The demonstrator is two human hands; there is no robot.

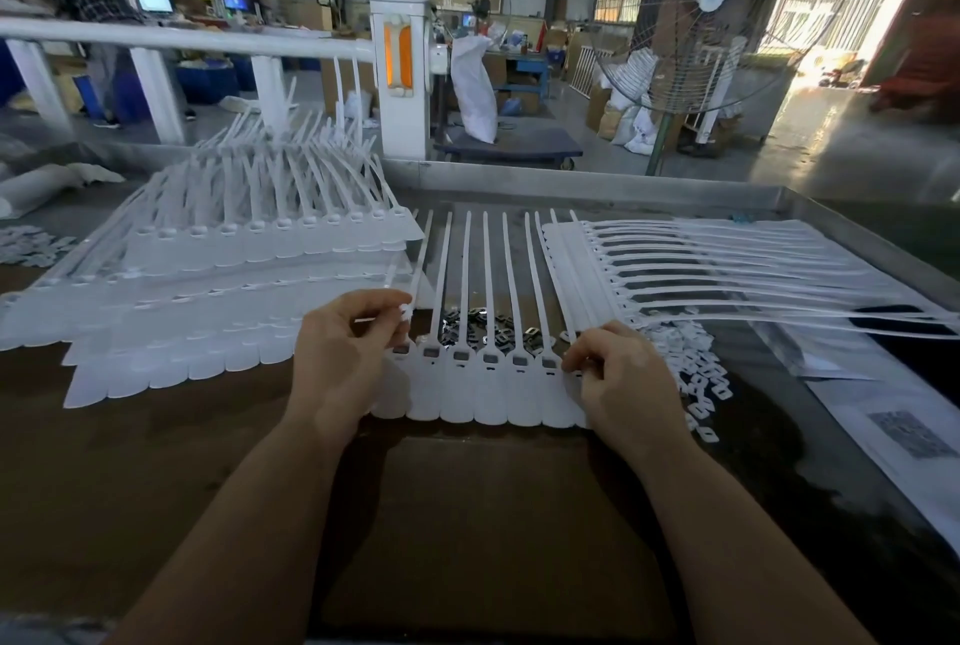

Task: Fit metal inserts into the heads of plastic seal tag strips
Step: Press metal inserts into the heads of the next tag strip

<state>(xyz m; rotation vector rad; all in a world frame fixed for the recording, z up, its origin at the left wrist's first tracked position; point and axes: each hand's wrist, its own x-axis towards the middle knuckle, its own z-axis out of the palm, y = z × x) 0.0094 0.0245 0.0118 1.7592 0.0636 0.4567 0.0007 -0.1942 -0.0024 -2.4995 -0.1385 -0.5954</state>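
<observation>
From the head view, your strip of seal tags (pixel 488 384) lies flat on the surface (pixel 156 488), heads in a row, most already looking filled. The loose metal inserts (pixel 498 327) sit just behind that row. Your left hand (pixel 343 358) pinches a small white piece at the strip's left end; your right hand (pixel 618 374) has its grip curled on the strip's right edge, steadying it. You seem near the end of this strip. Next, seat an insert squarely in the last head, I judge.
</observation>
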